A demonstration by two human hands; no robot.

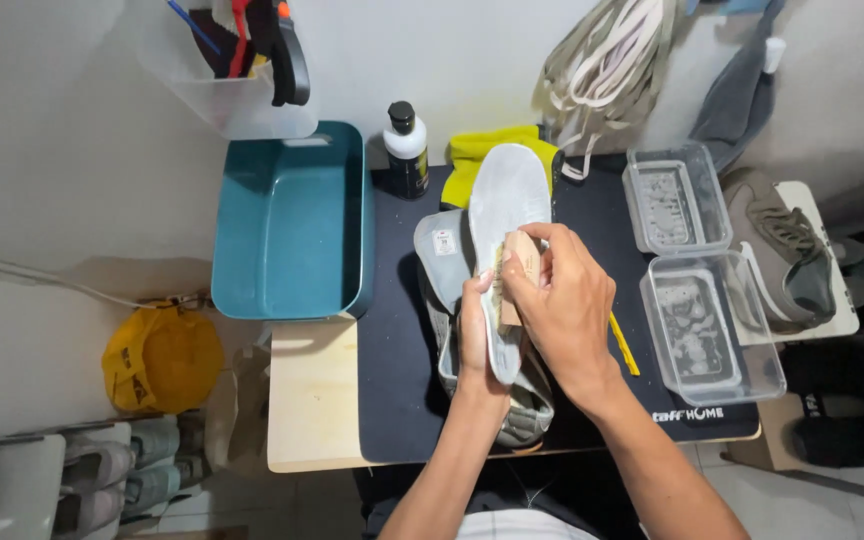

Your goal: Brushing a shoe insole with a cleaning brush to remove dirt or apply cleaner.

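My left hand point(479, 340) grips the lower edge of a grey shoe insole point(508, 200) and holds it up, tilted, over the dark mat point(392, 350). My right hand point(562, 300) is closed on a small wooden brush point(523, 258) pressed against the middle of that insole. A second grey insole point(442, 255) lies beneath them, overlapping a grey shoe point(527, 410) that rests on the mat under my wrists and is mostly hidden.
A teal tub point(292, 220) stands at the left, with a black-and-white bottle point(407, 150) and a yellow cloth point(477, 155) behind. Two clear plastic boxes point(692, 290) sit at the right beside another shoe point(787, 255). A yellow stick point(624, 345) lies on the mat.
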